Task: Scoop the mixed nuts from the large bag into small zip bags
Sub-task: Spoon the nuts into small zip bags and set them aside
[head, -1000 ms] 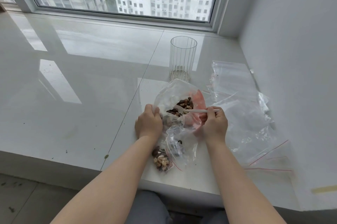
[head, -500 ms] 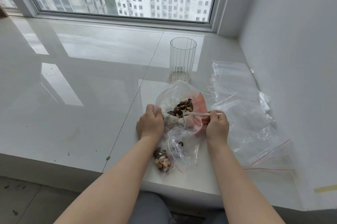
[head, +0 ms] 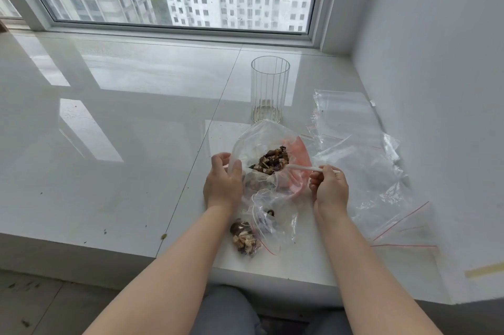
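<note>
Two hands engaged: left hand (head: 223,180) grips the limp, slippery clear plastic large bag (head: 246,149) by its rim; right hand (head: 329,189) pinches the light white plastic spoon (head: 308,169).

The clear large bag (head: 261,144) gapes open between the hands (head: 223,184), brown mixed nuts (head: 272,161) heaped inside. A partly filled small zip bag (head: 245,236) lies below them.
</note>
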